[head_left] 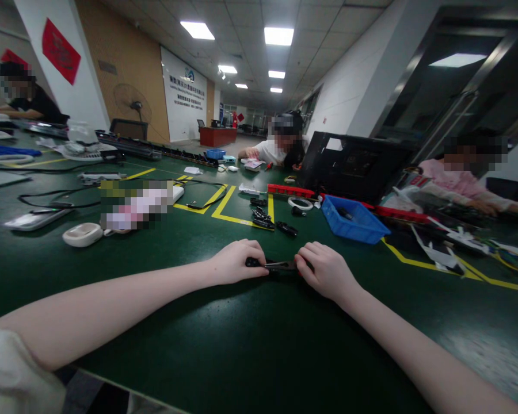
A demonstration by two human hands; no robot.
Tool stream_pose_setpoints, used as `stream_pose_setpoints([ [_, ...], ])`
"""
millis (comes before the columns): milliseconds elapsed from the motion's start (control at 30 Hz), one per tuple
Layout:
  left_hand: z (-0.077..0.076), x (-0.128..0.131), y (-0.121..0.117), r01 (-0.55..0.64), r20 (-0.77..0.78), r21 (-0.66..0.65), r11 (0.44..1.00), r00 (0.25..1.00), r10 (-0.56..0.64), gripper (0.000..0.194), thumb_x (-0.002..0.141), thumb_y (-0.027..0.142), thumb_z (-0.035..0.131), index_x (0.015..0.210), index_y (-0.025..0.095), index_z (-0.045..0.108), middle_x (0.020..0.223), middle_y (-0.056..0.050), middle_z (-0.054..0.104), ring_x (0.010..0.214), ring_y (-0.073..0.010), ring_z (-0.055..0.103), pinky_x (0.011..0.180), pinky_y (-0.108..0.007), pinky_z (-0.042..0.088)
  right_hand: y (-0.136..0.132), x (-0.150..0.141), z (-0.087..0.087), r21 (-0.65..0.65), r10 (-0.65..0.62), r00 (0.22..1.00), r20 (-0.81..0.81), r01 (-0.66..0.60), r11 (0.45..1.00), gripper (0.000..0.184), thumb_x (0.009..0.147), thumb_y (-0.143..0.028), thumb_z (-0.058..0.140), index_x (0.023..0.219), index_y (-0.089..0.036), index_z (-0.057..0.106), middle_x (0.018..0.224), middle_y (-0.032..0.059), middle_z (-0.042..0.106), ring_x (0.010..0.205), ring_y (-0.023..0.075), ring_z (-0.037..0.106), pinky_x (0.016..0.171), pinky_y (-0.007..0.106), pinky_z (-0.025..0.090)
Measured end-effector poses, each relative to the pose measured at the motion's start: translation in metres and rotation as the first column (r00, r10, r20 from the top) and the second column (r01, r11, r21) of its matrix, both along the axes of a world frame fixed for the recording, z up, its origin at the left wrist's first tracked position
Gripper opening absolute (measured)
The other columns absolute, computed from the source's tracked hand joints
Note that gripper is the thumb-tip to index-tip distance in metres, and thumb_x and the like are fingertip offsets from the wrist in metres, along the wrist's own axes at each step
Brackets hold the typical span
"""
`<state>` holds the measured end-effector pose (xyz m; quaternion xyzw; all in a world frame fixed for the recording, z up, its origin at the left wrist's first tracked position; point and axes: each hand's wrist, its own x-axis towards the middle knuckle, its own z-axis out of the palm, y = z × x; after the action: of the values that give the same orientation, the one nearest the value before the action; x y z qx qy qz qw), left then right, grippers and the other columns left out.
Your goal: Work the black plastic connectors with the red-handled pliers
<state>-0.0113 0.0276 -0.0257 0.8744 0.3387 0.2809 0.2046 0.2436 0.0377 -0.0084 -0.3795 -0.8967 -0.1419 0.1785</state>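
Observation:
Both my hands meet low over the green table (224, 351), close to its middle. My left hand (237, 261) is closed, pinching a small black part (254, 262) between thumb and fingers. A thin metal piece (277, 265) spans the gap between the hands. My right hand (326, 267) is also closed, around a dark tool that looks like pliers (292, 265); a speck of red shows by the thumb, and most of the handle is hidden. Just beyond lie several small black parts (262, 217) and another black piece (286, 229).
A blue bin (354, 219) stands to the right, near a roll of white tape (300, 203) and a red strip (290, 190). Leftward lie a white case (82, 234), a phone-like slab (37, 219) and black cable (202, 205). Several people sit around the table.

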Motion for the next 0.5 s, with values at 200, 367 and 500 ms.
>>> stream_pose_setpoints([
  [200, 0.0013, -0.0005, -0.0016, 0.001, -0.001, 0.008, 1.000, 1.000, -0.001, 0.012, 0.086, 0.030, 0.067, 0.089, 0.018, 0.070, 0.098, -0.003, 0.064, 0.092, -0.0182, 0.060, 0.083, -0.029, 0.046, 0.0023, 0.0043, 0.0017, -0.022, 0.001, 1.000, -0.005, -0.001, 1.000, 0.032, 0.096, -0.029, 0.038, 0.073, -0.018, 0.059, 0.074, 0.0066, 0.061, 0.069, 0.0169, 0.051, 0.064, 0.030, 0.037],
  [367, 0.0024, -0.0013, -0.0029, 0.013, -0.015, 0.025, 1.000, 1.000, -0.013, 0.015, 0.082, 0.030, 0.072, 0.090, 0.018, 0.068, 0.101, -0.003, 0.064, 0.094, -0.0187, 0.060, 0.084, -0.030, 0.046, 0.0036, 0.0043, 0.0004, -0.037, 0.008, 1.000, -0.009, -0.008, 0.999, 0.032, 0.096, -0.028, 0.038, 0.074, -0.018, 0.059, 0.075, 0.0064, 0.061, 0.070, 0.0168, 0.052, 0.064, 0.030, 0.037],
  [500, 0.0010, -0.0020, -0.0019, 0.020, -0.017, 0.037, 0.999, 1.000, -0.020, 0.015, 0.084, 0.030, 0.070, 0.092, 0.018, 0.068, 0.101, -0.004, 0.064, 0.094, -0.0189, 0.061, 0.085, -0.030, 0.047, 0.0025, 0.0023, -0.0010, -0.042, 0.017, 1.000, -0.016, -0.017, 0.999, 0.032, 0.096, -0.028, 0.038, 0.074, -0.018, 0.059, 0.074, 0.0062, 0.061, 0.069, 0.0165, 0.052, 0.064, 0.030, 0.037],
])
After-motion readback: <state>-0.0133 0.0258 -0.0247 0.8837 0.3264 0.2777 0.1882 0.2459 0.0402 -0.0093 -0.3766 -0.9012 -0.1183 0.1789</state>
